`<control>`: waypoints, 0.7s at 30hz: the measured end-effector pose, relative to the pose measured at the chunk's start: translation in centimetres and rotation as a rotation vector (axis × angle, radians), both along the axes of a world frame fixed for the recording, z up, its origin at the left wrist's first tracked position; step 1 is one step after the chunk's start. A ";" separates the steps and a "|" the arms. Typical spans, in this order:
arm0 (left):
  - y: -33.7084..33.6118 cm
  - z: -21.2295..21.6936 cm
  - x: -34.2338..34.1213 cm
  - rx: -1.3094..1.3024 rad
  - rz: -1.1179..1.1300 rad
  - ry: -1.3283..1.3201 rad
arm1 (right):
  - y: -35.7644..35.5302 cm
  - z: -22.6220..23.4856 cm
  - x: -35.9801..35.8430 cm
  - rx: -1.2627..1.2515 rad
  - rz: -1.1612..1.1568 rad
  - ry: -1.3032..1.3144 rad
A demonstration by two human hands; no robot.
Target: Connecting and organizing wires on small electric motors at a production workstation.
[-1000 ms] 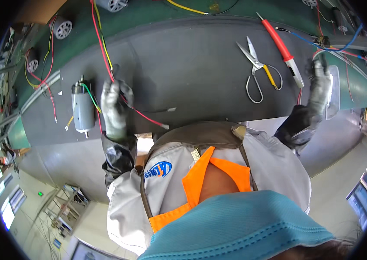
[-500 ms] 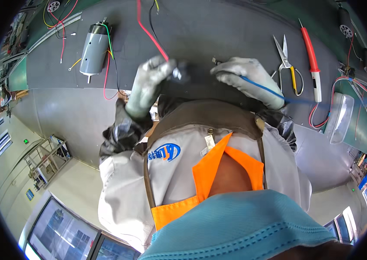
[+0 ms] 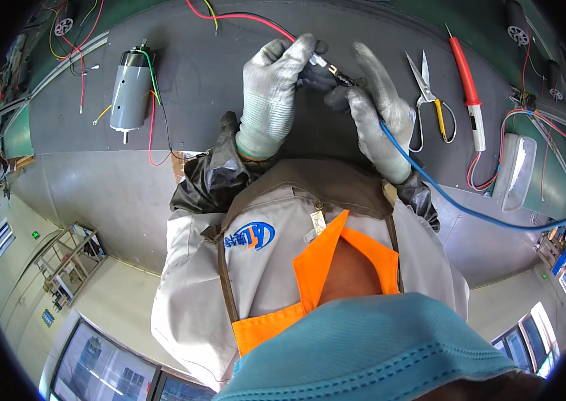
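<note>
My gloved left hand pinches the end of a red wire, where a pale connector sticks out between the fingertips. My gloved right hand grips a dark, slim lead end with a small brassy metal tip. Its forefinger is lifted, while the other fingers close round the lead. From this hand a blue cable runs off to the right. The brassy tip lies right at the connector; whether they touch I cannot tell. Part of the lead is hidden by my fingers.
A grey cylindrical motor with coloured wires lies at the left on the dark work mat. To the right lie scissors with a yellow grip and a red-and-white pen-shaped tool. Beyond them sits a long whitish case.
Both hands have moved up and away from me. The left has shifted right with the red wire, bringing its connector close to the lead's tip. The blue cable now hangs in a lower curve.
</note>
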State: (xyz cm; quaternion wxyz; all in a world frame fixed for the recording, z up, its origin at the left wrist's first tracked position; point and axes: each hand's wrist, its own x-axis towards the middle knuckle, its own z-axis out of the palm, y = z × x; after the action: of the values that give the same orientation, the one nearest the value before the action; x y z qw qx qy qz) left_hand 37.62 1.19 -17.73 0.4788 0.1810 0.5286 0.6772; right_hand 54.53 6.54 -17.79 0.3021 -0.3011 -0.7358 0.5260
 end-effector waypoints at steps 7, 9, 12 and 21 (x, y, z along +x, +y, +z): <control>0.2 -0.1 0.5 -0.018 0.003 0.002 | -0.1 0.2 -0.1 0.078 -0.012 -0.056; 0.2 -0.1 0.6 -0.010 0.003 0.008 | -0.1 0.1 -0.1 0.091 -0.032 -0.060; 0.2 -0.2 0.7 -0.012 0.008 0.002 | -0.2 -0.2 -0.1 0.072 -0.047 -0.016; -0.2 -0.4 1.7 -0.039 0.015 0.042 | -0.5 -0.2 -0.1 0.126 -0.047 -0.022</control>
State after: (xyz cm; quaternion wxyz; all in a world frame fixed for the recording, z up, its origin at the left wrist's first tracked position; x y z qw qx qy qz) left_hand 39.33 1.03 -18.09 0.4657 0.1817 0.5533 0.6663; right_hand 54.46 6.05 -17.95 0.3245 -0.3043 -0.7635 0.4682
